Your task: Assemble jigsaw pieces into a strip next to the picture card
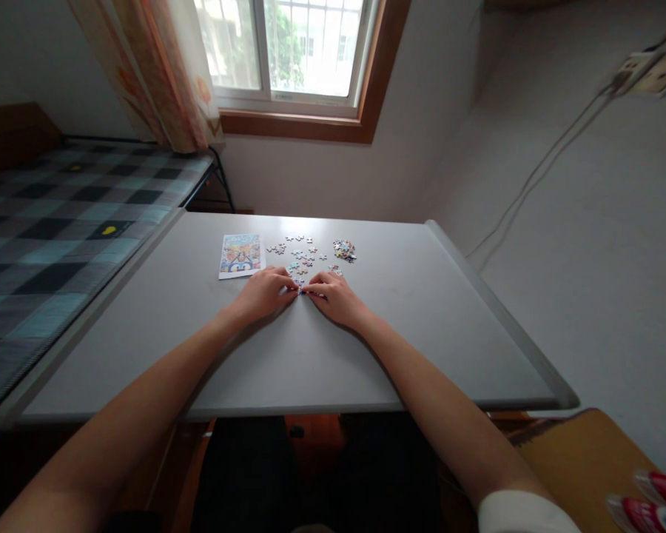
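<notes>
Head view: purple pieces pinched narrowly between left hand and right hand; loose pieces scattered just beyond both, pile heaped beyond right, picture laid beyond left.

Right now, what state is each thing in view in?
Left hand, fingertips at small pieces, grip unclear
Right hand, fingertips there too, grip unclear
Loose puzzle pieces, scattered
Piece heap, piled
Picture sheet, flat, picture side up
Curtain, gathered aside
Window, open or shut unclear
Plug, in wall socket
</notes>
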`<act>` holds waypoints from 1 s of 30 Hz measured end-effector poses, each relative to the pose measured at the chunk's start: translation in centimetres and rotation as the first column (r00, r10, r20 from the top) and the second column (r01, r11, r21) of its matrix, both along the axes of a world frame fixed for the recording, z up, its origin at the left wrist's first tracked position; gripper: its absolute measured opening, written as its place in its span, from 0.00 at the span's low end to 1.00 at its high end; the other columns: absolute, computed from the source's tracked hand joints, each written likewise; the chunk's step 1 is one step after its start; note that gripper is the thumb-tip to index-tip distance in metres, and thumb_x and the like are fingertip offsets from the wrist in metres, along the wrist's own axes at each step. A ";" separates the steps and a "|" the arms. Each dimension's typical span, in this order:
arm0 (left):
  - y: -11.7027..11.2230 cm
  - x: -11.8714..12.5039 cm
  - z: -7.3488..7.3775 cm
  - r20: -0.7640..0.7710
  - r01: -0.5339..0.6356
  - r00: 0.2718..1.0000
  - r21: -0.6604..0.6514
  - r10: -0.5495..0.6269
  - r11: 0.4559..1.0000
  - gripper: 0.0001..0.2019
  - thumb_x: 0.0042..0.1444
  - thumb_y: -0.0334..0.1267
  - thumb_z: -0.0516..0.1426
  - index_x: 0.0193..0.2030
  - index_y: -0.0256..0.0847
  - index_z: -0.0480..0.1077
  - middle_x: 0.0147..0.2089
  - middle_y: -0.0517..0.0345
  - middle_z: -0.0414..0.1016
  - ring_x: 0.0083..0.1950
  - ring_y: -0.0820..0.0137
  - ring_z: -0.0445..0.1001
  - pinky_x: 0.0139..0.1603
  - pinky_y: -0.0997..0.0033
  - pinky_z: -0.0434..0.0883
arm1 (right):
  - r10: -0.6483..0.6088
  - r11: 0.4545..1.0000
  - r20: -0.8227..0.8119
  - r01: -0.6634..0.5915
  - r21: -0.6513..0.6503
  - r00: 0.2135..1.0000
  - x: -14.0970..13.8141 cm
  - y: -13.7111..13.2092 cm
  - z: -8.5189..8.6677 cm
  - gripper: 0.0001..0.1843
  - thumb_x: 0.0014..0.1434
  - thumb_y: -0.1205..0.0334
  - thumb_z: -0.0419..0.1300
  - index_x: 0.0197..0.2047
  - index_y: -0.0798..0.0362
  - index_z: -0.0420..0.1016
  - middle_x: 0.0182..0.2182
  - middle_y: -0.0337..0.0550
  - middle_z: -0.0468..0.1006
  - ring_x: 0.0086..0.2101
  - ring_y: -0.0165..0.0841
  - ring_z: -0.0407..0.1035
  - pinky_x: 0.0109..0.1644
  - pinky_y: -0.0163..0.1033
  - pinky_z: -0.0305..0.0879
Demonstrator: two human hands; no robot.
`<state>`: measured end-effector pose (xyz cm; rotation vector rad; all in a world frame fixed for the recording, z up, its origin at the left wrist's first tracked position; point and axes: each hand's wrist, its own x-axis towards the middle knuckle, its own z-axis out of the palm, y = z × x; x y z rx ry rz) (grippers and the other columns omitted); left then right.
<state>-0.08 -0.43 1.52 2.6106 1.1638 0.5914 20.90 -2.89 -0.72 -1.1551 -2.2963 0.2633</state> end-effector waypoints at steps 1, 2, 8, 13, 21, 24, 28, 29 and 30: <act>0.0 0.0 0.1 -0.008 -0.002 1.000 -0.001 0.002 1.000 0.12 0.58 0.42 0.55 0.39 0.44 0.80 0.39 0.54 0.77 0.41 0.65 0.71 0.44 0.65 0.67 | -0.002 1.000 -0.004 0.002 -0.001 1.000 0.1 0.0 0.0 0.13 0.63 0.65 0.57 0.47 0.44 0.80 0.40 0.45 0.76 0.43 0.36 0.66 0.50 0.45 0.58; -0.1 0.0 0.1 -0.018 -0.006 1.000 0.000 0.006 1.000 0.12 0.58 0.42 0.55 0.39 0.44 0.80 0.39 0.54 0.77 0.41 0.65 0.71 0.44 0.65 0.67 | -0.003 1.000 -0.008 0.003 -0.003 1.000 0.2 0.1 0.0 0.13 0.63 0.65 0.58 0.47 0.44 0.80 0.40 0.45 0.77 0.43 0.36 0.66 0.50 0.45 0.58; -0.1 0.1 0.1 -0.041 -0.010 0.999 0.013 0.011 1.000 0.12 0.59 0.43 0.55 0.39 0.44 0.79 0.39 0.54 0.77 0.41 0.65 0.71 0.43 0.66 0.67 | -0.007 0.999 -0.044 0.006 -0.036 0.999 0.2 0.3 -0.2 0.13 0.61 0.67 0.58 0.45 0.46 0.81 0.40 0.46 0.77 0.42 0.36 0.69 0.50 0.45 0.59; 0.0 0.1 -0.1 -0.040 -0.013 0.999 0.016 0.014 1.000 0.12 0.59 0.43 0.55 0.39 0.44 0.79 0.39 0.54 0.77 0.41 0.65 0.71 0.43 0.65 0.67 | -0.009 0.998 -0.109 0.003 -0.060 0.994 0.1 0.4 -0.3 0.12 0.60 0.68 0.59 0.43 0.49 0.81 0.38 0.45 0.77 0.37 0.32 0.69 0.47 0.40 0.63; 0.0 0.1 0.0 -0.044 -0.015 0.999 0.018 0.015 1.000 0.12 0.59 0.42 0.55 0.39 0.44 0.79 0.40 0.54 0.77 0.41 0.65 0.71 0.43 0.65 0.67 | -0.102 0.994 -0.074 0.098 -0.054 0.992 0.2 0.2 -0.2 0.06 0.58 0.65 0.62 0.39 0.49 0.80 0.36 0.44 0.76 0.40 0.36 0.67 0.49 0.44 0.59; -0.1 0.2 0.0 -0.039 -0.019 0.999 0.014 0.020 1.000 0.12 0.59 0.42 0.55 0.39 0.44 0.79 0.40 0.54 0.77 0.41 0.65 0.71 0.43 0.65 0.67 | -0.179 0.983 -0.040 0.177 -0.047 0.983 0.3 0.2 -0.2 0.06 0.56 0.59 0.64 0.36 0.50 0.79 0.37 0.45 0.74 0.42 0.39 0.65 0.50 0.46 0.57; -0.1 0.2 0.0 -0.027 -0.010 1.000 0.016 0.010 1.000 0.12 0.59 0.42 0.55 0.39 0.44 0.79 0.40 0.54 0.77 0.41 0.65 0.71 0.44 0.65 0.67 | -0.195 0.979 -0.034 0.193 -0.062 0.980 0.3 0.2 -0.2 0.05 0.56 0.58 0.64 0.34 0.50 0.78 0.37 0.45 0.73 0.44 0.40 0.64 0.50 0.46 0.55; -0.1 0.2 0.0 -0.024 -0.009 1.000 0.017 0.010 1.000 0.12 0.59 0.42 0.55 0.39 0.43 0.79 0.40 0.54 0.77 0.41 0.65 0.71 0.43 0.65 0.67 | -0.194 0.979 -0.034 0.191 -0.065 0.980 0.3 0.2 -0.2 0.05 0.56 0.58 0.64 0.34 0.50 0.78 0.37 0.45 0.73 0.44 0.40 0.64 0.50 0.46 0.55; -0.1 0.2 0.0 -0.022 -0.010 1.000 0.017 0.010 1.000 0.12 0.59 0.42 0.55 0.39 0.43 0.79 0.40 0.54 0.77 0.41 0.65 0.71 0.43 0.65 0.67 | -0.193 0.979 -0.034 0.190 -0.069 0.981 0.3 0.2 -0.2 0.05 0.57 0.58 0.64 0.34 0.50 0.78 0.37 0.45 0.73 0.44 0.40 0.64 0.50 0.46 0.55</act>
